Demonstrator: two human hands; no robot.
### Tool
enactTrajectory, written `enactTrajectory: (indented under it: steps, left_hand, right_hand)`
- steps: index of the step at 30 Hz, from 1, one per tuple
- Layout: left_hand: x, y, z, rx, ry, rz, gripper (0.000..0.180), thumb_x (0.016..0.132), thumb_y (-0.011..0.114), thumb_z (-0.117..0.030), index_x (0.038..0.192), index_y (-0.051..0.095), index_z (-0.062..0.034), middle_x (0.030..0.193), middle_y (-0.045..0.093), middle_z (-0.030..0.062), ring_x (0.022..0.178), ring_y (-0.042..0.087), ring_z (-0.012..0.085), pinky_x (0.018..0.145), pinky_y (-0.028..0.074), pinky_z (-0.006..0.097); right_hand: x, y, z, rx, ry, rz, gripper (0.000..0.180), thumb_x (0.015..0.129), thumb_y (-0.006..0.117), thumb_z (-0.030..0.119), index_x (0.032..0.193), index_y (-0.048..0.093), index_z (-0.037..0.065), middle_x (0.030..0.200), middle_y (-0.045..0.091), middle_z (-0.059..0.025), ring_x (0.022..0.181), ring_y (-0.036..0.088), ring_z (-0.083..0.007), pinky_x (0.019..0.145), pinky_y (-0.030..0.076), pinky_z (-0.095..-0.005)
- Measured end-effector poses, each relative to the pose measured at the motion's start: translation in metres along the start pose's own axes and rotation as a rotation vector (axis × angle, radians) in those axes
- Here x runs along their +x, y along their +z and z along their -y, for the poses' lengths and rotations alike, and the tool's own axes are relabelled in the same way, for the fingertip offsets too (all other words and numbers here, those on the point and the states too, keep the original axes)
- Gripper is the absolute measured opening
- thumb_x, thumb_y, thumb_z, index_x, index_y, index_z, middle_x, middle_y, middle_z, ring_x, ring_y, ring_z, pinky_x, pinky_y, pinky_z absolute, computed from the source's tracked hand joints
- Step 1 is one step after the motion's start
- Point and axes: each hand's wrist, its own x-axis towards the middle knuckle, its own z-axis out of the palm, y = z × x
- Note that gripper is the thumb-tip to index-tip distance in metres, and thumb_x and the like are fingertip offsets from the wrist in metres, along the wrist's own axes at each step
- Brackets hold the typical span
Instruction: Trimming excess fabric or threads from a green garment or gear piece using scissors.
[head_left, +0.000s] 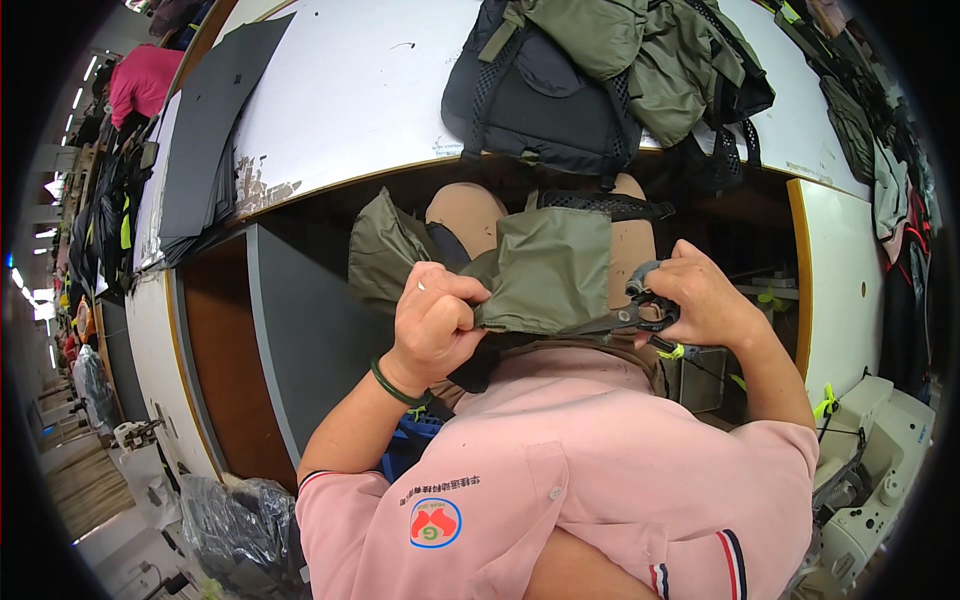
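Olive-green fabric (555, 268), part of a sewn piece with a black mesh strap (622, 206) at its far edge, lies draped over my lap. My left hand (435, 318) is closed on the fabric's near left corner, pinching it between thumb and fingers. In my right hand (702, 292) is a pair of scissors (652, 312) with dark handles, my fingers through the loops. Their blades point left along the near edge of the fabric and are partly hidden by it. More olive cloth (385, 255) hangs to the left of my left hand.
An olive and black backpack (560, 95) lies on the white table (350, 95) ahead. Dark flat sheets (212, 125) are stacked at its left. A grey panel (300, 320) stands under the table at left. A sewing machine (880, 470) is at lower right; a person in pink (142, 82) is far left.
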Motion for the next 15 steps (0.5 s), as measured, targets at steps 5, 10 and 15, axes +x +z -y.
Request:
enactTrajectory:
  steps: [5,10,15]
  left_hand:
    - [0.001,0.000,-0.002,0.012,-0.027,0.009,0.044,0.050,0.077,0.008,0.070,0.042,-0.0097,0.084,0.065,0.0084,0.068,0.052,0.0255,0.066,0.043,0.036]
    - [0.011,-0.003,-0.013,0.036,-0.106,0.126,0.040,0.057,0.081,-0.001,0.071,0.045,-0.0090,0.087,0.064,0.0084,0.073,0.055,0.0271,0.068,0.043,0.035]
    - [0.025,-0.053,-0.015,0.261,-0.341,0.542,0.029,0.081,0.075,-0.029,0.081,0.059,-0.0042,0.096,0.065,0.0108,0.089,0.060,0.0307,0.077,0.046,0.038]
  right_hand:
    - [0.007,-0.003,0.003,0.154,0.043,-0.062,0.048,0.057,0.091,0.038,0.071,0.055,0.010,0.064,0.058,-0.0017,0.059,0.049,-0.0266,0.066,0.040,-0.0367]
    - [0.042,0.018,0.031,0.237,-0.187,-0.057,0.031,0.067,0.080,0.016,0.072,0.050,0.007,0.063,0.055,-0.0070,0.061,0.054,-0.0298,0.063,0.040,-0.0364]
    - [0.043,0.024,0.023,0.284,-0.219,-0.058,0.030,0.068,0.077,0.013,0.071,0.049,0.006,0.062,0.052,-0.0092,0.060,0.052,-0.0314,0.064,0.040,-0.0376]
